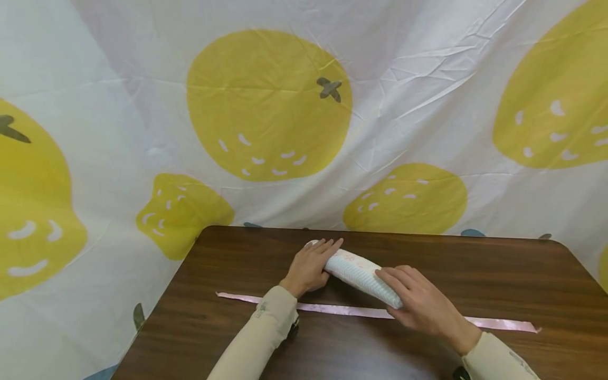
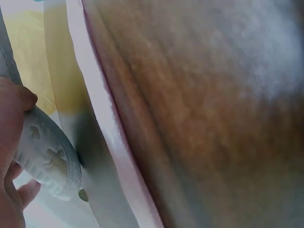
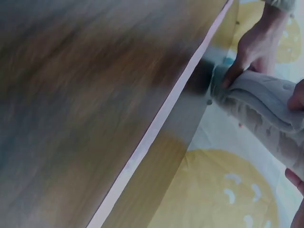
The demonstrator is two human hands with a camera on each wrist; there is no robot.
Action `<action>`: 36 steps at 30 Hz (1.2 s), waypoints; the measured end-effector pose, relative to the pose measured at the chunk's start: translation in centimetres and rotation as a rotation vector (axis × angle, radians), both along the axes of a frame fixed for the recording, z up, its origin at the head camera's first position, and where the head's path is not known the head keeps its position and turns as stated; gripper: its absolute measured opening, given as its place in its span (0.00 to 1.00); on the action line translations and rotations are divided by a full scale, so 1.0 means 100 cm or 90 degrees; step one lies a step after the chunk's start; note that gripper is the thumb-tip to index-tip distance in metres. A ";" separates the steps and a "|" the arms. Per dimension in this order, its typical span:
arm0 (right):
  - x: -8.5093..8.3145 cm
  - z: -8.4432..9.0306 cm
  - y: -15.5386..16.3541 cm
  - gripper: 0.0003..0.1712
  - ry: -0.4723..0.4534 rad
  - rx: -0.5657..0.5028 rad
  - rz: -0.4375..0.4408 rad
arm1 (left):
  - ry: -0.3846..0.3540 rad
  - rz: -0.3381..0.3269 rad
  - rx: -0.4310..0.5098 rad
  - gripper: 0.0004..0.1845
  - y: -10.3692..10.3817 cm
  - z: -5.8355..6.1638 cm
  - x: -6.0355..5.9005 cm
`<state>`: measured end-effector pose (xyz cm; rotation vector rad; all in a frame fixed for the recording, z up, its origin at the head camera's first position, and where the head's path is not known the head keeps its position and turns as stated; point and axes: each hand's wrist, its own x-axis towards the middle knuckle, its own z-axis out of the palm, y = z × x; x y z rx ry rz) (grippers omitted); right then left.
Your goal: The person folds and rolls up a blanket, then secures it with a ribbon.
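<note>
Together, left grip [image 1: 309, 266] and right grip [image 1: 423, 301] pinching a white roll [image 1: 358, 274] (padded, perhaps), pink ribbon [image 1: 342, 310] nearby.

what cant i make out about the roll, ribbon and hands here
Head view: the left hand covers part of the white roll.
Head view: the left sleeve and right hand hide stretches of the pink ribbon.
Left wrist view: the frame edges cut off both ends of the pink ribbon.
Right wrist view: the right edge cuts off most of the right hand.
</note>
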<state>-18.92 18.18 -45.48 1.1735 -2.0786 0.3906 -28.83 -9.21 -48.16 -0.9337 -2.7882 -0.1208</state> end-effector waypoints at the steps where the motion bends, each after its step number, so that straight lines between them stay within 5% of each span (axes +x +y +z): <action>1: 0.002 0.001 -0.001 0.34 -0.014 -0.006 0.010 | -0.001 -0.001 0.000 0.47 0.000 0.000 0.000; 6: 0.011 0.005 -0.007 0.40 -0.069 -0.011 0.033 | -0.006 -0.010 0.000 0.47 0.000 0.003 0.001; 15: 0.020 0.011 -0.022 0.34 0.004 -0.015 0.074 | -0.011 -0.061 0.022 0.50 0.005 0.004 0.002; 24: 0.037 0.008 -0.026 0.42 -0.066 0.016 0.086 | -0.013 -0.095 0.011 0.51 0.013 0.010 0.005; 29: 0.054 0.009 -0.027 0.54 -0.075 0.082 0.059 | 0.013 -0.120 -0.001 0.50 0.017 0.010 0.006; 36: 0.067 0.006 -0.035 0.51 -0.061 0.106 0.038 | 0.033 -0.155 -0.035 0.49 0.028 0.009 0.007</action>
